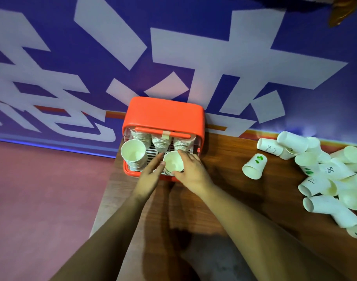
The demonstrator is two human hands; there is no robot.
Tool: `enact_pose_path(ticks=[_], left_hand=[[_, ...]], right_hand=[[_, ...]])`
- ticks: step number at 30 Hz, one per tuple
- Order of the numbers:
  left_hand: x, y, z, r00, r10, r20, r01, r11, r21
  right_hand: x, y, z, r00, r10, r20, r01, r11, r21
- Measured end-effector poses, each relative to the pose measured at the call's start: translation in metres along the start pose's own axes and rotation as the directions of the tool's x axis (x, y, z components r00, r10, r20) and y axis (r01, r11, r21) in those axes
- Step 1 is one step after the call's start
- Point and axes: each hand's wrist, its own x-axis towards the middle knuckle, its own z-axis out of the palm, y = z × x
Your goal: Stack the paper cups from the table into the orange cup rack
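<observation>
The orange cup rack (163, 114) stands at the table's far left corner against the wall. Three stacks of white paper cups stand at its back, and a taller stack (133, 154) rises at its front left. A front middle stack is topped by an upright white cup (173, 161). My right hand (190, 169) grips this cup from the right, thumb at its near rim and fingers over its far side. My left hand (152, 173) touches the cup's left side with straight fingers.
A heap of loose white paper cups (323, 179), some with green or black marks, lies on the wooden table (234, 179) at the right. One cup (254, 166) lies apart, closer to the rack. A purple and white banner covers the wall behind.
</observation>
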Motion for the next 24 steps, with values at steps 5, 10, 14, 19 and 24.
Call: enact_pose_path(ticks=[5,10,14,19,24], left_hand=[[0.002,-0.011,-0.005,0.986,0.143,0.082,-0.157,0.968,0.196],[-0.006,-0.011,0.002,0.979,0.201,-0.037,-0.176,0.921,0.348],[-0.045,-0.009,0.030,0.880,0.403,-0.250,-0.270,0.859,0.434],[-0.055,-0.010,0.096,0.943,0.326,0.071,-0.321,0.829,0.457],[-0.012,0.018,0.180,0.943,0.250,0.221,-0.333,0.748,0.574]], right_hand=[[0.005,0.008,0.009,0.998,0.006,0.064,-0.012,0.995,0.096],[-0.001,0.014,0.006,0.996,0.056,0.070,-0.069,0.977,0.204],[-0.031,0.042,-0.015,0.996,0.076,0.046,-0.084,0.977,0.194],[-0.068,0.125,-0.060,0.984,0.171,0.046,-0.174,0.983,0.065],[-0.077,0.220,-0.121,0.942,0.321,-0.101,-0.325,0.945,-0.025]])
